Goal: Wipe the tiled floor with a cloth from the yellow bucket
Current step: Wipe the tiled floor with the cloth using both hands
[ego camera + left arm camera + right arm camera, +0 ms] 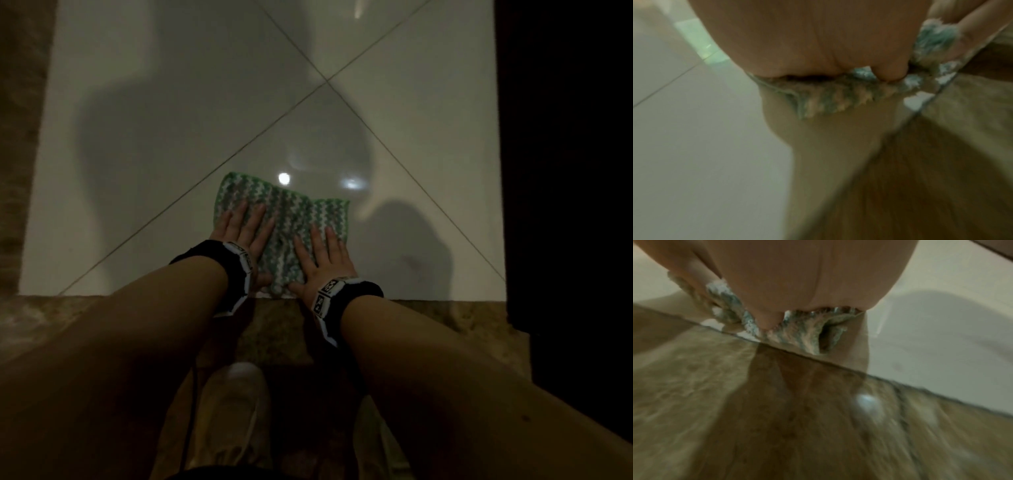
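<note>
A green-and-white knitted cloth (287, 219) lies spread on the glossy white tiled floor (171, 120), close to the tile's near edge. My left hand (241, 233) presses flat on the cloth's left side with straight fingers. On its right side my right hand (323, 257) lies flat too. In the left wrist view the palm (807, 40) bears down on the bunched cloth edge (828, 99). The right wrist view shows the palm (807, 275) on the rumpled cloth (803, 332). No yellow bucket is in view.
A brown mottled border strip (274, 325) runs along the near edge of the white tiles and up the left side. A dark upright surface (565, 154) stands at the right. My light shoe (236, 404) rests on the brown strip below my arms.
</note>
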